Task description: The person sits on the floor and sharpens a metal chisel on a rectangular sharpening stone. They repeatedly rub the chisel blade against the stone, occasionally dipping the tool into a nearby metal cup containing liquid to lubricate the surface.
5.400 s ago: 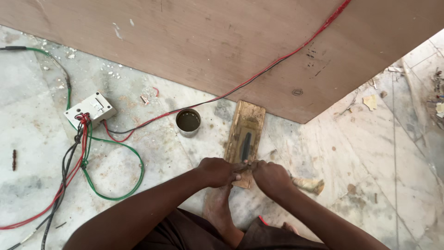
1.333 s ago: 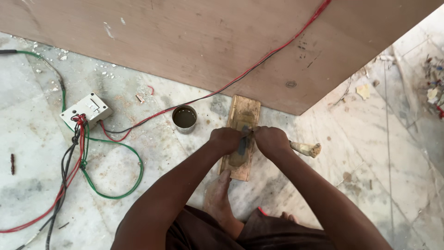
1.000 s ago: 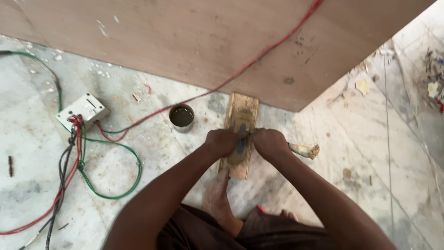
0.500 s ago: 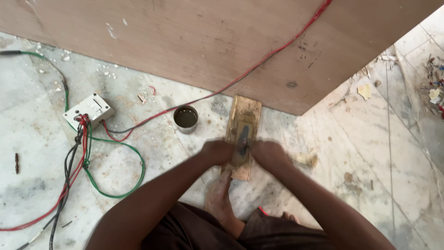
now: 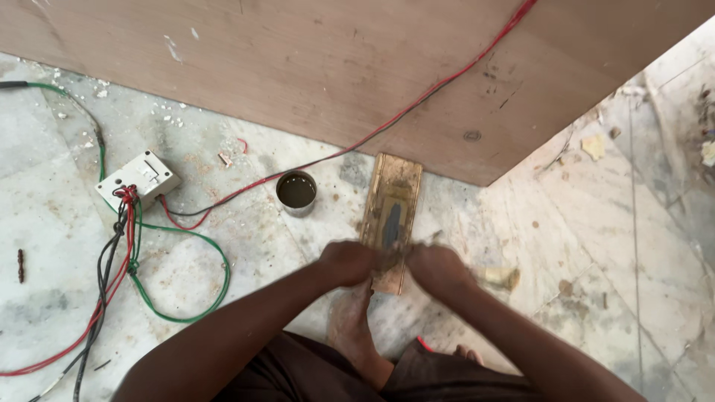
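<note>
from the head view, looking straight down: my left hand (image 5: 348, 262) and my right hand (image 5: 438, 266) are both curled shut, close together over the near end of a small wooden block (image 5: 391, 216) that lies flat on the marble floor (image 5: 566, 246). between them they pinch something small and dark against the block (it is blurred, so i cannot tell what it is). the block has a dark grey patch (image 5: 392, 223) running down its middle, and its far end lies close to the edge of a big plywood sheet (image 5: 313, 74) that covers the top of the view.

my bare foot (image 5: 351, 327) sits on the floor just under my left hand, close to the block's near end.

just left of the block stands a small round tin (image 5: 296, 192) with dark liquid in it, apart from the block. further left is a white switch box (image 5: 138, 179) with red, green and black wires (image 5: 119, 253) looping out of it over the floor. a red wire (image 5: 417, 112) with a dark one beside it runs from near the box up across the plywood.

to the right of my right hand a pale scrap (image 5: 500, 277) lies on the floor, partly blurred.
</note>
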